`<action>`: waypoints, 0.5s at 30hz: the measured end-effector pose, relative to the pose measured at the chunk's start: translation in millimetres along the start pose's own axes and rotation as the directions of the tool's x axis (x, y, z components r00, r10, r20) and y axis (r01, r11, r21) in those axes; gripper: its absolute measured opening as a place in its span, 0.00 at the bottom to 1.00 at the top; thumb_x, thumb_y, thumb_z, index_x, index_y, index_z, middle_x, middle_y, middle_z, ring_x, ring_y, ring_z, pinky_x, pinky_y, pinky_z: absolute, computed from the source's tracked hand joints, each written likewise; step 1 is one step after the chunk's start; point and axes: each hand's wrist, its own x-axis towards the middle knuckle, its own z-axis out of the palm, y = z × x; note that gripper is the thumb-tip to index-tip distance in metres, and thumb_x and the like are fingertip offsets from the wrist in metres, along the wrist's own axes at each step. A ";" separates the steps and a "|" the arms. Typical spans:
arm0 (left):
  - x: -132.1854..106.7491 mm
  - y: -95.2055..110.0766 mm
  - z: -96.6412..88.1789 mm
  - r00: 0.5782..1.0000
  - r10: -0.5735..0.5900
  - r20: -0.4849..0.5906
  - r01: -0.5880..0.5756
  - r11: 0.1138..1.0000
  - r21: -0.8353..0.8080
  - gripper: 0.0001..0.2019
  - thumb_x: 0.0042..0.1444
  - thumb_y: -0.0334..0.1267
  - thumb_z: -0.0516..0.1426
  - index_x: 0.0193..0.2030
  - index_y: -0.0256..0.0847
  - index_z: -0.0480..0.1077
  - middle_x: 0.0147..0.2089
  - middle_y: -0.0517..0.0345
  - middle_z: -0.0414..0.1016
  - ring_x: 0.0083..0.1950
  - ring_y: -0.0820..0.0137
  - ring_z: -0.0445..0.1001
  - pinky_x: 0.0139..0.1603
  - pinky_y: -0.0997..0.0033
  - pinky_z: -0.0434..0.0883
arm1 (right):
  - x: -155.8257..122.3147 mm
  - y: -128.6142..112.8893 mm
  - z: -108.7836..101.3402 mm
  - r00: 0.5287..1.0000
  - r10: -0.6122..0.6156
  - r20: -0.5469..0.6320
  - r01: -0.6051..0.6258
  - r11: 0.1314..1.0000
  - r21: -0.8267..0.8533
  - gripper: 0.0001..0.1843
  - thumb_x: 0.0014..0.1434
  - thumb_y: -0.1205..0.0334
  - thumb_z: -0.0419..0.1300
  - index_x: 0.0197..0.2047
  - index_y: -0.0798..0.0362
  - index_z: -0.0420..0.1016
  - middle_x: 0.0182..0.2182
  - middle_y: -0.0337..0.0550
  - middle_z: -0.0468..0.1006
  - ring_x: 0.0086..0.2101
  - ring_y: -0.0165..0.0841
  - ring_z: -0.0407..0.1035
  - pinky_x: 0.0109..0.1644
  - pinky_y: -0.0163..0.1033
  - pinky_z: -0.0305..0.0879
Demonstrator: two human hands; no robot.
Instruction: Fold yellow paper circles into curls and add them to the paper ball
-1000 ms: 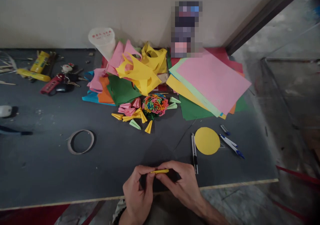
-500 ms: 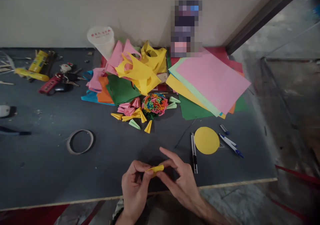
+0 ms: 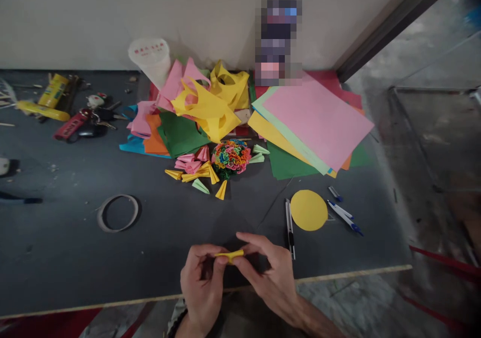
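Note:
Near the table's front edge, a small folded piece of yellow paper is pinched between both hands. My left hand grips its left end between thumb and fingers. The thumb and a finger of my right hand hold the other end. Beyond the hands lie several folded paper cones in yellow, pink and light green. They surround a cluster of small multicoloured paper curls. A yellow paper circle lies to the right, with a utility knife along its left side.
A compass lies right of the circle. Stacked coloured sheets, cut paper scraps and a lidded cup stand at the back. A tape ring and keys lie leftward. The table edge runs close to my hands.
My right index finger has come down closer to the yellow paper, which now looks flatter and more level. Both hands still hold it. The view has shifted slightly.

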 end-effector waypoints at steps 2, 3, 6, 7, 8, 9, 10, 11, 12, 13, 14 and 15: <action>4.1 5.7 0.5 0.995 0.028 0.097 -0.026 0.999 -0.025 0.09 0.63 0.46 0.66 0.47 0.46 0.80 0.37 0.56 0.86 0.34 0.63 0.86 0.33 0.68 0.84 | -0.3 0.1 -1.5 1.000 0.012 0.001 -0.012 1.000 0.006 0.20 0.64 0.64 0.69 0.59 0.44 0.77 0.34 0.35 0.88 0.32 0.32 0.85 0.42 0.33 0.80; 6.7 8.2 0.1 0.985 0.070 0.157 -0.065 0.997 -0.039 0.10 0.63 0.46 0.67 0.47 0.46 0.82 0.38 0.55 0.86 0.35 0.63 0.86 0.34 0.68 0.84 | -0.5 0.7 -2.9 1.000 0.007 0.022 -0.007 1.000 0.002 0.21 0.65 0.64 0.69 0.60 0.45 0.76 0.34 0.35 0.88 0.32 0.32 0.85 0.42 0.33 0.80; 12.5 9.8 -4.7 0.937 0.209 0.280 -0.195 0.978 -0.078 0.05 0.60 0.42 0.69 0.41 0.46 0.86 0.36 0.54 0.88 0.35 0.63 0.86 0.36 0.68 0.84 | 0.0 5.2 -11.9 0.984 -0.104 0.143 0.118 0.989 -0.092 0.23 0.68 0.62 0.67 0.65 0.43 0.73 0.36 0.35 0.89 0.35 0.33 0.84 0.46 0.36 0.79; 13.2 7.5 -7.8 0.940 0.204 0.275 -0.193 0.979 -0.066 0.04 0.60 0.41 0.69 0.39 0.46 0.86 0.34 0.54 0.88 0.34 0.64 0.86 0.34 0.69 0.84 | 0.9 7.4 -16.5 0.969 -0.156 0.190 0.184 0.972 -0.144 0.23 0.70 0.62 0.66 0.66 0.42 0.72 0.38 0.35 0.89 0.37 0.33 0.84 0.47 0.37 0.78; 13.2 4.0 -11.5 0.953 0.162 0.255 -0.157 0.987 -0.040 0.03 0.60 0.39 0.69 0.38 0.46 0.87 0.33 0.55 0.89 0.32 0.65 0.85 0.33 0.70 0.83 | 2.2 9.9 -21.5 0.951 -0.205 0.231 0.253 0.947 -0.200 0.23 0.71 0.62 0.65 0.66 0.42 0.72 0.40 0.36 0.89 0.39 0.34 0.84 0.49 0.38 0.78; 12.8 -0.4 -15.7 0.974 0.096 0.204 -0.097 0.995 -0.007 0.04 0.60 0.39 0.69 0.39 0.45 0.87 0.33 0.55 0.89 0.30 0.66 0.85 0.31 0.71 0.83 | 3.9 12.7 -26.9 0.933 -0.251 0.259 0.318 0.911 -0.262 0.22 0.72 0.63 0.64 0.66 0.42 0.72 0.42 0.37 0.89 0.40 0.34 0.83 0.49 0.39 0.77; 12.1 -5.3 -20.0 0.988 0.030 0.152 -0.035 0.999 0.027 0.07 0.59 0.40 0.70 0.42 0.45 0.87 0.35 0.55 0.90 0.31 0.65 0.86 0.31 0.71 0.83 | 6.0 15.7 -32.3 0.922 -0.281 0.266 0.362 0.869 -0.337 0.20 0.72 0.66 0.63 0.64 0.43 0.74 0.44 0.38 0.89 0.42 0.34 0.82 0.49 0.40 0.76; 11.3 -10.2 -24.1 0.993 -0.024 0.117 0.021 0.999 0.031 0.08 0.58 0.42 0.71 0.43 0.44 0.87 0.36 0.54 0.90 0.30 0.64 0.86 0.31 0.69 0.83 | 8.2 18.8 -37.3 0.915 -0.311 0.258 0.396 0.814 -0.425 0.19 0.72 0.69 0.62 0.62 0.43 0.76 0.46 0.40 0.88 0.43 0.35 0.81 0.50 0.40 0.75; 10.6 -14.5 -27.6 0.994 -0.061 0.095 0.060 0.998 0.013 0.08 0.58 0.43 0.71 0.41 0.42 0.87 0.35 0.54 0.89 0.30 0.62 0.86 0.30 0.67 0.84 | 10.5 21.8 -41.7 0.912 -0.322 0.256 0.410 0.751 -0.518 0.19 0.72 0.73 0.60 0.60 0.44 0.77 0.48 0.40 0.87 0.46 0.36 0.81 0.51 0.42 0.73; 10.1 -17.8 -30.3 0.994 -0.070 0.084 0.069 0.998 0.012 0.08 0.57 0.43 0.71 0.41 0.43 0.87 0.34 0.55 0.89 0.29 0.63 0.85 0.30 0.68 0.84 | 12.9 24.5 -45.3 0.910 -0.316 0.267 0.414 0.682 -0.602 0.19 0.71 0.75 0.59 0.58 0.44 0.78 0.49 0.41 0.86 0.48 0.38 0.79 0.53 0.44 0.72; 9.8 -20.1 -31.9 0.995 -0.066 0.070 0.066 0.998 0.003 0.08 0.57 0.43 0.71 0.40 0.44 0.86 0.34 0.56 0.89 0.29 0.63 0.86 0.29 0.68 0.84 | 15.1 26.8 -47.9 0.907 -0.299 0.297 0.421 0.621 -0.661 0.19 0.71 0.76 0.59 0.55 0.45 0.79 0.51 0.42 0.86 0.51 0.40 0.78 0.54 0.46 0.71; 9.7 -21.3 -32.4 0.998 -0.038 0.059 0.038 0.999 0.009 0.07 0.58 0.43 0.71 0.40 0.45 0.86 0.36 0.57 0.90 0.31 0.63 0.86 0.30 0.69 0.84 | 17.3 28.4 -49.7 0.902 -0.269 0.338 0.432 0.573 -0.697 0.17 0.70 0.77 0.60 0.53 0.46 0.80 0.52 0.43 0.85 0.53 0.42 0.76 0.55 0.47 0.70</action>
